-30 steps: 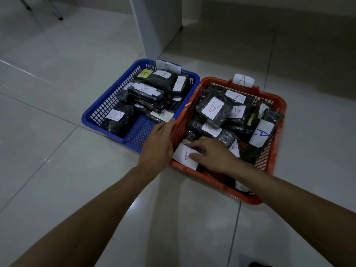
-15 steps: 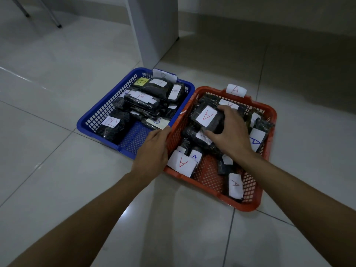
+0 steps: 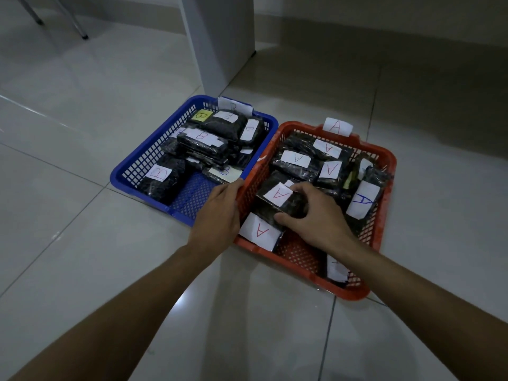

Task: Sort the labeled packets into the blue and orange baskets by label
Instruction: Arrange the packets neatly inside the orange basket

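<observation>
Two baskets sit side by side on the floor. The blue basket (image 3: 129, 171) on the left holds several black packets labelled B, one of them (image 3: 159, 180) near its front left. The orange basket (image 3: 384, 215) on the right holds several black packets labelled A. My right hand (image 3: 313, 215) grips a black A packet (image 3: 275, 199) near the orange basket's front left, thumb under its near edge. Another A label (image 3: 258, 232) hangs over the front rim just below it. My left hand (image 3: 220, 215) grips the orange basket's left rim, between the two baskets.
A white pillar or cabinet leg (image 3: 220, 37) stands just behind the baskets. Chair legs (image 3: 79, 31) show at the far left. A wall runs along the back. Bare tiled floor (image 3: 82, 270) surrounds the baskets.
My right hand has drawn back from the middle of the orange basket toward its front left, bringing the A packet with it. My left hand stays on the rim.
</observation>
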### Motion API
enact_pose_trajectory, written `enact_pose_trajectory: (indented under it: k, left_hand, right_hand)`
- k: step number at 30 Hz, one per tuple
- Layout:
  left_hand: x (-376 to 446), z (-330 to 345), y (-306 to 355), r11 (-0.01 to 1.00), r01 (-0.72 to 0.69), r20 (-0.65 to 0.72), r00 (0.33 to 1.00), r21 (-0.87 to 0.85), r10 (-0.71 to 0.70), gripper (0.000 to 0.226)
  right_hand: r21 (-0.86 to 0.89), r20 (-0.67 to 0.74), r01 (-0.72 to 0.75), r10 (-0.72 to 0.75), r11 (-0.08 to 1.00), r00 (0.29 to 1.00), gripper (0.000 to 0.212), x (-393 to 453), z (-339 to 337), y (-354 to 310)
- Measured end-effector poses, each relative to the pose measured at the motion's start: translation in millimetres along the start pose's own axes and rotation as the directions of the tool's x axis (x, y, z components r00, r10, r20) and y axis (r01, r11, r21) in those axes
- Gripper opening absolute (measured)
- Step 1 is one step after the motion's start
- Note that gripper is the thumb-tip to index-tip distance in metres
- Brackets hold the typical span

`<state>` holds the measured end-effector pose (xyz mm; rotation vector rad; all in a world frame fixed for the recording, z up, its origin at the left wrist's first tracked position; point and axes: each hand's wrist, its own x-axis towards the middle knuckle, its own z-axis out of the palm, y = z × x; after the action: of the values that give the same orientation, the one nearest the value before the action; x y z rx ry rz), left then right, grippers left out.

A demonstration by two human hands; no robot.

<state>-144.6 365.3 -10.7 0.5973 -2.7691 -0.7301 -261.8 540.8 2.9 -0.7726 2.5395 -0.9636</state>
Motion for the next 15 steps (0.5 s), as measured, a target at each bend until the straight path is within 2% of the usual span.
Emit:
enact_pose_trajectory:
  k: [2, 6, 15]
  left_hand:
    - [0.0, -0.5, 0.5, 1.000, 0.004, 0.000, 1.000, -0.002, -0.004, 0.052]
    - [0.7, -1.1, -0.2, 1.000, -0.020, 0.008, 1.000, 0.005, 0.020, 0.052]
    - [-0.3, 2.1, -3.7, 0.999, -0.037, -0.008, 0.999, 0.016, 0.037, 0.052]
  right_hand:
    - [-0.092, -0.052, 0.086, -0.091, 0.992, 0.995, 0.067, -1.9, 8.6, -2.0]
    - [-0.186, -0.053, 0.179, -0.192, 0.966, 0.980, 0.064, -3.3, 16.3, -2.9]
    - [-0.198, -0.033, 0.296, -0.308, 0.934, 0.951, 0.054, -9.6, 29.3, 8.3]
